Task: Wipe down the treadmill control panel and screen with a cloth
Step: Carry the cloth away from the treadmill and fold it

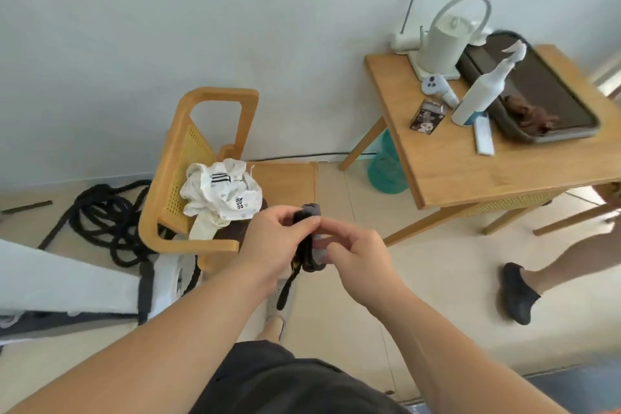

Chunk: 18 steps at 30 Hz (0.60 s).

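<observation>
Pinched between the left hand (268, 239) and right hand (353, 252), a soft grey cloth (314, 245) is gripped at centre frame. At ten o'clock, crumpled white fabric (221, 195) is draped on a rattan-backed chair (188, 158); pale tiles (437, 279) lie below.

My left hand (268, 239) and right hand (356, 255) cover most of the dark bundle (307, 245), so I cannot tell cloth from strap; the white-and-grey machine part (67, 282) runs off the left edge, unidentifiable; the bystander's leg (571, 265) is cut by the right edge; the spray bottle (484, 91) nozzle smears with motion blur; print on the small box (427, 118) is too small to read.
</observation>
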Available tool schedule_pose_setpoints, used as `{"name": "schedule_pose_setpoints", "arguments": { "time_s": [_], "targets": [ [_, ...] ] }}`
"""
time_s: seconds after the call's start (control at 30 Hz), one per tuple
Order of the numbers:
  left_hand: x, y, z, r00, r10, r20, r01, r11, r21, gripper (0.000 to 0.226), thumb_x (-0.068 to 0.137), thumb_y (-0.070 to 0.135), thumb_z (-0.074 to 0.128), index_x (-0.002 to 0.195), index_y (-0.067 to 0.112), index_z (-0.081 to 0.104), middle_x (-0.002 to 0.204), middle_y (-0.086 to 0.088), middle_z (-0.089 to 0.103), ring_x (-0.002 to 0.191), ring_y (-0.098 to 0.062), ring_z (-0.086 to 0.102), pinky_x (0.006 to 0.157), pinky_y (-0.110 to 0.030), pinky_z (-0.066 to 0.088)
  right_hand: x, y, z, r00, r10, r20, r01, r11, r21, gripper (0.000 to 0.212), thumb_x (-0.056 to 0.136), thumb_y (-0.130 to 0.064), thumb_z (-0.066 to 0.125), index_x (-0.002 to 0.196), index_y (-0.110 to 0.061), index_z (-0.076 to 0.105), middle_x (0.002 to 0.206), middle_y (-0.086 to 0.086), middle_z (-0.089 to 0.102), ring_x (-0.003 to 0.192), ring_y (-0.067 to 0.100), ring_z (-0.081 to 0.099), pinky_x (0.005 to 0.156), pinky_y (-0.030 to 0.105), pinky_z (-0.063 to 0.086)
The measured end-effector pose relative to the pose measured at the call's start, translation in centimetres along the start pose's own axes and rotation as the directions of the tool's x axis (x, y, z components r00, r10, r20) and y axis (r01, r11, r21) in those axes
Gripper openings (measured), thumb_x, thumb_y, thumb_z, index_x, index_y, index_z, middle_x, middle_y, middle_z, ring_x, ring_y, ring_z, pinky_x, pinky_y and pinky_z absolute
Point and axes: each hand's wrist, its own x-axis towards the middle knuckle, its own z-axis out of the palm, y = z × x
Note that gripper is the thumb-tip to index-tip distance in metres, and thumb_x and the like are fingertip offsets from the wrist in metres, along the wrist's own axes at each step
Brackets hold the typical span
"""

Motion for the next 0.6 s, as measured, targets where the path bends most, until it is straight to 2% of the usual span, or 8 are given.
{"name": "schedule_pose_setpoints", "arguments": {
  "time_s": [0.1,0.17,0.27,0.33,0.37,0.47,0.53,0.6],
  "targets": [
    [5.4,3.0,1.0,0.988,-0.022,0.15,0.008,0.996,0.093,0.013,0.097,0.016,0.063,0.104,0.019,0.074,0.092,-0.002,0.078,0.09,-0.019,0.075,0.072,-0.03,0.061,4.8,0.0,-2.8,0.956,0.06,-0.288,-0.043,0.997,0.064,0.043,0.09,-0.008,0.056,0.1,-0.047,0.072,0.104,-0.013,0.076,0.103,0.01,0.07,0.096,0.046,0.058],
    [8.6,5.2,1.7,0.951,-0.034,0.308,-0.024,0.983,0.183,0.016,0.098,0.02,0.061,0.108,0.025,0.073,0.096,0.003,0.077,0.095,-0.016,0.074,0.08,-0.033,0.06,7.4,0.0,-5.1,0.905,0.141,-0.401,-0.104,0.988,0.115,0.036,0.095,-0.009,0.062,0.116,-0.037,0.068,0.114,-0.012,0.071,0.109,0.008,0.066,0.102,0.046,0.054],
    [11.6,8.8,3.8,0.853,-0.038,0.521,-0.105,0.965,0.241,0.017,0.1,0.02,0.059,0.109,0.024,0.073,0.097,0.002,0.077,0.095,-0.015,0.073,0.086,-0.035,0.06,10.1,0.7,-9.0,0.925,0.276,-0.261,-0.204,0.94,0.273,0.045,0.095,-0.032,0.065,0.139,-0.03,0.06,0.134,-0.011,0.064,0.127,0.01,0.057,0.115,0.044,0.041],
    [12.9,10.6,5.4,0.806,-0.047,0.59,-0.122,0.962,0.244,0.017,0.1,0.018,0.058,0.107,0.021,0.073,0.095,-0.002,0.077,0.095,-0.02,0.073,0.085,-0.035,0.06,11.2,1.6,-11.2,0.95,0.297,-0.1,-0.228,0.874,0.429,0.058,0.09,-0.055,0.061,0.142,-0.029,0.059,0.142,-0.008,0.063,0.137,0.014,0.052,0.119,0.045,0.033],
    [13.6,11.2,6.3,0.794,-0.053,0.606,-0.119,0.963,0.24,0.018,0.1,0.018,0.057,0.106,0.021,0.074,0.095,-0.003,0.077,0.096,-0.022,0.072,0.085,-0.036,0.06,11.5,2.0,-12.3,0.955,0.29,-0.065,-0.223,0.844,0.488,0.061,0.09,-0.059,0.059,0.141,-0.026,0.059,0.143,-0.003,0.063,0.137,0.019,0.053,0.119,0.048,0.034],
    [15.6,11.9,9.2,0.818,-0.083,0.57,-0.064,0.97,0.233,0.019,0.102,0.019,0.055,0.106,0.021,0.074,0.096,-0.004,0.077,0.095,-0.022,0.072,0.084,-0.036,0.06,12.6,2.8,-15.6,0.958,0.279,-0.067,-0.195,0.802,0.564,0.048,0.094,-0.042,0.066,0.132,-0.012,0.066,0.135,0.016,0.066,0.129,0.032,0.06,0.112,0.057,0.041],
    [17.3,11.2,11.8,0.858,-0.129,0.497,0.008,0.971,0.239,0.018,0.102,0.02,0.055,0.105,0.02,0.074,0.097,-0.004,0.077,0.095,-0.023,0.072,0.084,-0.04,0.061,13.3,3.6,-18.0,0.945,0.308,-0.109,-0.207,0.824,0.528,0.026,0.099,-0.021,0.064,0.122,-0.009,0.07,0.121,0.016,0.071,0.114,0.03,0.065,0.106,0.05,0.049],
    [18.9,10.0,14.7,0.887,-0.194,0.419,0.079,0.958,0.276,0.017,0.101,0.02,0.056,0.104,0.017,0.073,0.099,-0.008,0.077,0.094,-0.026,0.072,0.081,-0.042,0.062,14.1,4.8,-20.5,0.934,0.343,-0.101,-0.265,0.852,0.451,0.018,0.101,-0.01,0.06,0.115,-0.007,0.07,0.108,0.012,0.074,0.102,0.025,0.068,0.095,0.039,0.057]
  ]
}}
